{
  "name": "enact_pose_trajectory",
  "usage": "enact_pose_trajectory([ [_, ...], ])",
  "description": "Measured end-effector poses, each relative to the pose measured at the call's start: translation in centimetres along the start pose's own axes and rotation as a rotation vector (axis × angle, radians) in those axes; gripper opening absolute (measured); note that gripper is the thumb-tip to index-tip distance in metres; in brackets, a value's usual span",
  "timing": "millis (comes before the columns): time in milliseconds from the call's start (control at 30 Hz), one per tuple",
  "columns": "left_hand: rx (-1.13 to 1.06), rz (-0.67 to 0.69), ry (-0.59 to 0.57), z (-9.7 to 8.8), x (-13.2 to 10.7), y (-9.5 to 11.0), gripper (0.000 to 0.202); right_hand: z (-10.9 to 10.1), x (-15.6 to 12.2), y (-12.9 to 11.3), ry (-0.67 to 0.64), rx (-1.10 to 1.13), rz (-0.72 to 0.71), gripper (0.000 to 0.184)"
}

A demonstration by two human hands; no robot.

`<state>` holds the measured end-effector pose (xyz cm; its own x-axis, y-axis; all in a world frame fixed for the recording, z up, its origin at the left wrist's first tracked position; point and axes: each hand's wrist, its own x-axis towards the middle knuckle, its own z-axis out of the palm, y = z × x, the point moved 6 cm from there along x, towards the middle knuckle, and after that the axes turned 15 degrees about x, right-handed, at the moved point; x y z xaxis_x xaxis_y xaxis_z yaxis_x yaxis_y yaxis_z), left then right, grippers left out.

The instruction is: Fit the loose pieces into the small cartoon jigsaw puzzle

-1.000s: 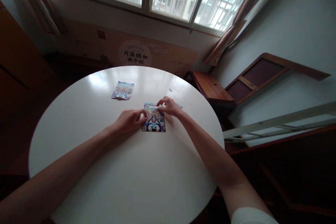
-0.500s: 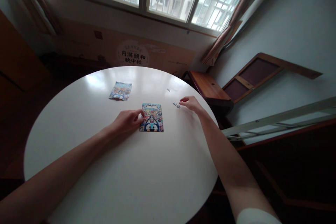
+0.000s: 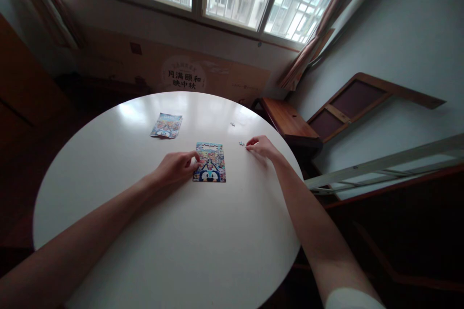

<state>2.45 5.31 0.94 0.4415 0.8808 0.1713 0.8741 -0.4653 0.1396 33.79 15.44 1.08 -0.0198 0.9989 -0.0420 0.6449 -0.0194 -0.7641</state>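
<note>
Just beyond the left fingertips, which touch its left edge, the jigsaw puzzle [image 3: 210,160] lies flat, a blue cartoon face along its near side and a pale gap [image 3: 209,147] at its far end. Those left fingers are bent; whether the left hand [image 3: 177,164] grips the edge or merely presses on it, I cannot tell. Over the last second the right hand [image 3: 264,146] has left the puzzle's far right corner, swung out to the right and dipped its fingertips to the near side of the loose jigsaw pieces [image 3: 241,144]. Its thumb and fingers are drawn together, though it is too small to tell whether they hold a piece. As I read it, filling is paused for fetching: the gap remains, and the work has moved to the supply of pieces. Farther off, beyond the right fingertips, a small stray bit [image 3: 232,124] lies alone; beyond the left fingers sits a printed packet [image 3: 166,125], all on the white round table [image 3: 181,236].
</note>
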Motion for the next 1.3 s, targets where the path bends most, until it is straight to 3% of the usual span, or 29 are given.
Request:
enact_pose_trajectory([
  [167, 0.000, -0.003, 0.002, -0.2, 0.0, 0.2, 0.031, 0.1, 0.5, -0.3, 0.069, 0.041, 0.004, 0.025],
  [367, -0.003, -0.004, 0.006, -0.1, 0.0, 0.3, 0.032, 1.3, 1.1, -1.1, 0.021, 0.012, -0.053, 0.020],
  [533, 0.002, -0.008, 0.005, 0.0, -0.1, 0.2, 0.036, 1.6, 1.1, -1.5, -0.009, 0.252, 0.011, 0.016],
  [733, 0.002, -0.001, 0.006, -0.2, 0.1, 0.4, 0.036, 5.5, 0.2, -7.0, -0.176, 0.478, -0.138, 0.015],
  [867, -0.003, -0.001, 0.005, -0.1, 0.1, 0.3, 0.035, 9.3, -0.2, -9.5, -0.253, 0.464, -0.189, 0.007],
  [967, 0.005, 0.000, 0.017, -0.1, 0.1, 0.3, 0.033, 11.2, -0.2, -10.1, -0.227, 0.376, -0.215, 0.007],
  [1133, 0.011, 0.018, 0.009, -0.2, 0.2, 0.5, 0.032, 12.3, -0.3, -10.1, -0.207, 0.282, -0.213, 0.010],
  [1300, 0.016, 0.005, 0.005, -0.3, 0.2, 0.5, 0.030, 12.1, -0.5, -10.4, -0.174, 0.196, -0.247, 0.008],
])
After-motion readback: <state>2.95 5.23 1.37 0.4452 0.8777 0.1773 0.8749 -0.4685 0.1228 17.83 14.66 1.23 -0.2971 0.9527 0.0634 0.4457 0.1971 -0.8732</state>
